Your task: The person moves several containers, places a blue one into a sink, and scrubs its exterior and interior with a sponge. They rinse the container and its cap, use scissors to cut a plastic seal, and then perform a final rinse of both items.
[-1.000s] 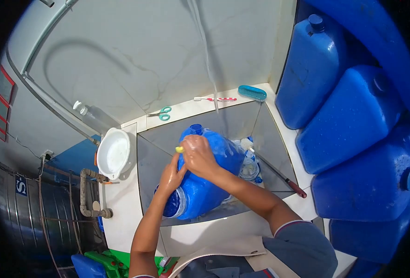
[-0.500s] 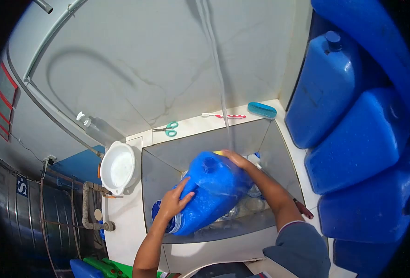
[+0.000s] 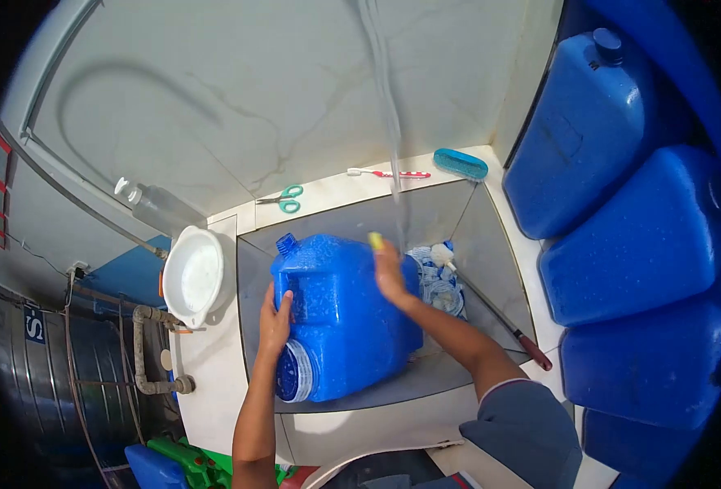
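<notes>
A blue plastic water jug (image 3: pixel 352 314) lies on its side in the grey tiled sink (image 3: pixel 491 244), its small spout up at the left and its large ribbed cap toward the front left. My left hand (image 3: pixel 274 326) is closed on the jug's left edge by the moulded handle, thumb on top; its other fingers are mostly hidden. Against the jug's far right side, my right hand (image 3: pixel 390 275) pinches a yellow sponge (image 3: pixel 376 241). Water (image 3: pixel 394 147) streams down just behind that hand. Clear and blue plastic pieces (image 3: pixel 442 289) lie in the sink to its right.
On the back ledge are green-handled scissors (image 3: pixel 287 200), a red-and-white toothbrush (image 3: pixel 389 174) and a teal brush (image 3: pixel 460 164). A white basin (image 3: pixel 193 277) and clear pump bottle (image 3: pixel 160 209) stand left. A long-handled brush (image 3: pixel 499 314) leans right, beside several blue jugs (image 3: pixel 633 244).
The jug has turned and settled lower in the sink, its spout swinging left. My right hand has come nearer with the sponge, and my left hand has shifted left along the jug. The view has moved slightly.
</notes>
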Demonstrator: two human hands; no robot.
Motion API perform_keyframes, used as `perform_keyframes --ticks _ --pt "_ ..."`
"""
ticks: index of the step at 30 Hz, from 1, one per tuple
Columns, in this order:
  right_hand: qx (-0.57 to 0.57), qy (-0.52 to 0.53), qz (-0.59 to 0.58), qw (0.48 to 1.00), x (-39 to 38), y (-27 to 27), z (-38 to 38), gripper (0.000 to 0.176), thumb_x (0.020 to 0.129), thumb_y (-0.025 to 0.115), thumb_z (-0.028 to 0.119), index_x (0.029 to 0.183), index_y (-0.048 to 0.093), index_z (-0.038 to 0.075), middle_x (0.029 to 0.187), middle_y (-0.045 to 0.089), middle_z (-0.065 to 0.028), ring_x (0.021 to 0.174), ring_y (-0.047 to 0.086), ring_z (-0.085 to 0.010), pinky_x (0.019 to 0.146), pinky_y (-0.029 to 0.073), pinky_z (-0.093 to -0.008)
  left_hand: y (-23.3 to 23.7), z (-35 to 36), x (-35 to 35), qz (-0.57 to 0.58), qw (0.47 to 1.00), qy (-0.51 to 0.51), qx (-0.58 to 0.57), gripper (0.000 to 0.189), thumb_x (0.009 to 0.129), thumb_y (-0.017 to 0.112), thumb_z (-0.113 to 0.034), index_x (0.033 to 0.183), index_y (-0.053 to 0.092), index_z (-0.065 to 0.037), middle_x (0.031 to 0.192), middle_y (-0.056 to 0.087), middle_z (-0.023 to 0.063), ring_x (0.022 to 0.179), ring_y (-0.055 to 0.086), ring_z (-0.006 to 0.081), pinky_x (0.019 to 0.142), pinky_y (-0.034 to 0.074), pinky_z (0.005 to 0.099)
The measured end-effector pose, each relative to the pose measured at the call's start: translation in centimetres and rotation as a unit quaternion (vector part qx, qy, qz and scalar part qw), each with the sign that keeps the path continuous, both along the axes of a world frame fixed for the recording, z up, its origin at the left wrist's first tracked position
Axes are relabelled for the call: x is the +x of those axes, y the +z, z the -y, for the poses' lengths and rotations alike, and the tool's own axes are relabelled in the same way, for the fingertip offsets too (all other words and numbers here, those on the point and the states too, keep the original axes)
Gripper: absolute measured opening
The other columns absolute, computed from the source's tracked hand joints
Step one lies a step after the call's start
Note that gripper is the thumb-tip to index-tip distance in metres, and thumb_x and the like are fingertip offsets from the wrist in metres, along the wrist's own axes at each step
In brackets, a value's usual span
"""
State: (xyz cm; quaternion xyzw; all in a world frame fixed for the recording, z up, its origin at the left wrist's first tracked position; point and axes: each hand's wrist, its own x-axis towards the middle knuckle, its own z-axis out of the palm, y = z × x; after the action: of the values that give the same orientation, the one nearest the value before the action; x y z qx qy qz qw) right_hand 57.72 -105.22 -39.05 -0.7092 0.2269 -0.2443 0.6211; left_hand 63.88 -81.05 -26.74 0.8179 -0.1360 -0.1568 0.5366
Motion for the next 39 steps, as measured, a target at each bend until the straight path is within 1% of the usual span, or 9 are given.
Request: perform_keyframes --ticks 6,11,13,16,18,23,26,34,39 --pt "-0.219 -0.063 -0.287 0.93 -10.1 -16.6 -7.5 0.051 0.089 0.043 0.024 0.129 0.033 -0.006 0.122 0.043 -0.0271 0.117 0.039 -0.0412 0.102 0.027 -0.0476 -2.5 -1.3 1.5 -0.012 0.999 0.045 -0.005 0.04 0.092 0.051 -0.026 0.124 0.047 -0.004 0.072 0.053 0.0018 0.054 0.047 0.008 0.048 0.039 0.0238" --pt "-0.28 0.097 0.108 0.949 -5.5 8.2 -7.5 0.047 0.083 0.053 0.01 0.124 0.04 -0.01 0.129 0.038 -0.0303 0.125 0.032 -0.0437 0.105 0.025 -0.0467 -2.8 0.1 1.2 0.112 0.991 0.02 0.066 0.045 0.091 0.053 -0.031 0.126 0.046 -0.003 0.081 0.058 0.0028 0.06 0.049 0.008 0.053 0.041 0.0225" --pt "-0.473 0.289 0.161 0.817 -2.4 11.3 -5.4 0.041 0.079 0.053 0.012 0.117 0.05 -0.005 0.115 0.052 -0.0238 0.118 0.044 -0.0363 0.105 0.028 -0.0422 -1.6 1.0 0.4 0.097 0.994 0.013 0.058 0.046 0.091 0.053 -0.03 0.127 0.045 -0.003 0.083 0.058 0.0034 0.061 0.049 0.0084 0.054 0.042 0.0232" --pt "-0.517 0.452 -0.129 0.715 0.6 13.9 -6.5 0.041 0.078 0.053 0.016 0.115 0.054 -0.003 0.115 0.056 -0.022 0.113 0.051 -0.0331 0.104 0.031 -0.0407 1.1 2.8 -1.2 0.182 0.98 -0.031 0.08 0.045 0.091 0.053 -0.029 0.127 0.047 -0.002 0.091 0.062 0.0083 0.07 0.056 0.0142 0.067 0.047 0.0277" --pt "-0.551 0.405 -0.073 0.726 -0.9 13.1 -6.3 0.036 0.077 0.05 0.014 0.107 0.059 -0.003 0.11 0.059 -0.0205 0.107 0.055 -0.0322 0.1 0.036 -0.0398 2.9 3.4 -1.1 0.139 0.984 -0.058 0.1 0.045 0.089 0.053 -0.034 0.125 0.049 -0.007 0.102 0.062 0.0233 0.097 0.061 0.0357 0.082 0.046 0.0385" --pt "-0.584 0.146 0.156 0.783 -3.3 11.1 -4.3 0.026 0.076 0.049 0.01 0.092 0.064 -0.004 0.1 0.063 -0.0191 0.101 0.057 -0.0306 0.094 0.039 -0.0389 2.3 3.2 0.2 0.112 0.99 -0.059 0.071 0.045 0.089 0.053 -0.034 0.124 0.049 -0.006 0.099 0.061 0.0253 0.096 0.059 0.0397 0.081 0.046 0.0401" --pt "-0.584 0.331 -0.102 0.735 -0.6 12.7 -5.1 0.037 0.078 0.049 0.013 0.109 0.057 -0.005 0.114 0.058 -0.0198 0.11 0.054 -0.03 0.1 0.036 -0.039 3.2 5.1 -1.4 0.165 0.979 -0.09 0.081 0.046 0.088 0.054 -0.034 0.124 0.049 -0.006 0.098 0.061 0.0259 0.095 0.059 0.0408 0.08 0.047 0.0408" --pt "-0.616 0.147 0.097 0.768 -3.8 11.4 -4.6 0.031 0.081 0.046 0.014 0.103 0.059 -0.005 0.109 0.059 -0.0209 0.105 0.055 -0.0313 0.095 0.038 -0.0409 2.7 4.0 -0.8 0.173 0.978 -0.101 0.053 0.047 0.088 0.055 -0.034 0.121 0.05 -0.002 0.098 0.061 0.0265 0.094 0.057 0.0434 0.079 0.046 0.0431" --pt "-0.468 0.39 -0.086 0.789 -0.2 12.9 -5.9 0.027 0.08 0.048 0.013 0.101 0.061 0.001 0.112 0.058 -0.0176 0.107 0.052 -0.0326 0.092 0.041 -0.043 4.5 5.1 -2.3 0.251 0.951 -0.138 0.116 0.046 0.087 0.055 -0.034 0.12 0.051 -0.003 0.097 0.061 0.0267 0.09 0.058 0.0433 0.078 0.047 0.0426"
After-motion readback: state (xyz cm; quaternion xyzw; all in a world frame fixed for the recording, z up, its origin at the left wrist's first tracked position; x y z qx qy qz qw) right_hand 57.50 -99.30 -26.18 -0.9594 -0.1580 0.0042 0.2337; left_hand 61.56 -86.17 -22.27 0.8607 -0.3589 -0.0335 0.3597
